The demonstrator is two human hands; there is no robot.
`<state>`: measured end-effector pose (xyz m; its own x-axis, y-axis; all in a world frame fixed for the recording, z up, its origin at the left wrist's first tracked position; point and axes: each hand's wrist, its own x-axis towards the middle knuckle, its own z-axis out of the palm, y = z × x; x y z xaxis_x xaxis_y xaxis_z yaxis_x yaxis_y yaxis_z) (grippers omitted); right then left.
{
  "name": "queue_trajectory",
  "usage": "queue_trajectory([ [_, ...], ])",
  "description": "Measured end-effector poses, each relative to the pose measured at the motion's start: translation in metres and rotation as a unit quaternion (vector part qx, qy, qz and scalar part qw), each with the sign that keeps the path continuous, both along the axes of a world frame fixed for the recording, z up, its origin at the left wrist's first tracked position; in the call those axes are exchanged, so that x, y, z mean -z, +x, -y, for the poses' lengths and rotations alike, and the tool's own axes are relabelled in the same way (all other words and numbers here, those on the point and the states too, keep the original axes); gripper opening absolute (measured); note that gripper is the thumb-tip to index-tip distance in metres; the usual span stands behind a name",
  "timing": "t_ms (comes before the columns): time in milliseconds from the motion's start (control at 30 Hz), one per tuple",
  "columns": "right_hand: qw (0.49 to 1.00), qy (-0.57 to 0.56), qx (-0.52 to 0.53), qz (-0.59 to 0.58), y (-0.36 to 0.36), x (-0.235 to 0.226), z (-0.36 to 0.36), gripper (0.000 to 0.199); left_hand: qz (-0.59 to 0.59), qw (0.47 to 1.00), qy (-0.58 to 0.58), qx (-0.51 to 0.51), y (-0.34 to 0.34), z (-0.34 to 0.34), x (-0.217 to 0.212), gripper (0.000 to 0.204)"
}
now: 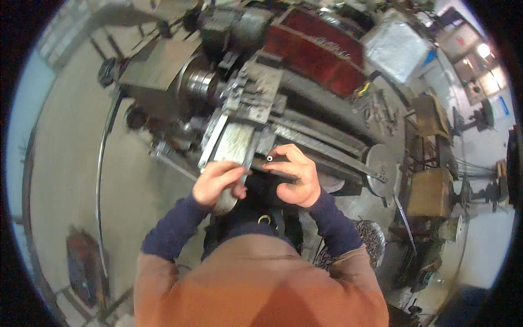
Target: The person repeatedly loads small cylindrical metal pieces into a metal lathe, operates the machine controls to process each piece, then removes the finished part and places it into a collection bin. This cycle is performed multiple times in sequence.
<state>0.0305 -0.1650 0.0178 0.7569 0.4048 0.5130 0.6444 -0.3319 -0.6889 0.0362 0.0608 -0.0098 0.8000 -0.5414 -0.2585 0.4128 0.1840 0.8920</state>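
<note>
A metal lathe stands before me, with its chuck (200,83) at the left and its tool post (253,90) on the carriage. My left hand (220,182) is at the near end of the pale cross slide (235,143), fingers curled in; what they close on, if anything, is hidden. Just below that hand shows a rounded grey metal part (226,203). Between thumb and fingertips, my right hand (298,175) pinches a small metal sleeve (269,158), its round hole facing up. That hand is over the near side of the lathe bed (321,143), right of the slide.
Behind the bed sits a dark red box (316,52) with metal pieces inside. Several hand tools (379,111) lie on the tray at the right, near a round metal disc (381,170). A long thin bar (102,163) runs along the left; a patterned stool seat (370,240) stands near my right elbow.
</note>
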Motion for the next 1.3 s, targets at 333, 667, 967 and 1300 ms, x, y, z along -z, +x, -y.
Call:
queue_trajectory([
  [333,0.895,-0.202,0.364,0.162,0.151,-0.076,0.112,0.058,0.087,0.987,0.043,-0.131,0.021,-0.074,0.008,0.025],
  [667,0.913,-0.100,0.376,0.123,-0.025,0.026,0.171,0.047,0.263,0.896,0.269,-0.238,0.067,-0.130,0.081,0.027],
  [967,0.626,-0.058,0.723,-0.288,-0.323,0.031,0.264,0.039,0.250,0.824,0.509,-0.007,0.112,-0.126,0.107,0.041],
  [1300,0.434,-0.151,0.674,-0.578,-0.406,0.159,0.285,0.040,0.370,0.773,0.514,-0.031,0.116,-0.148,0.124,0.037],
])
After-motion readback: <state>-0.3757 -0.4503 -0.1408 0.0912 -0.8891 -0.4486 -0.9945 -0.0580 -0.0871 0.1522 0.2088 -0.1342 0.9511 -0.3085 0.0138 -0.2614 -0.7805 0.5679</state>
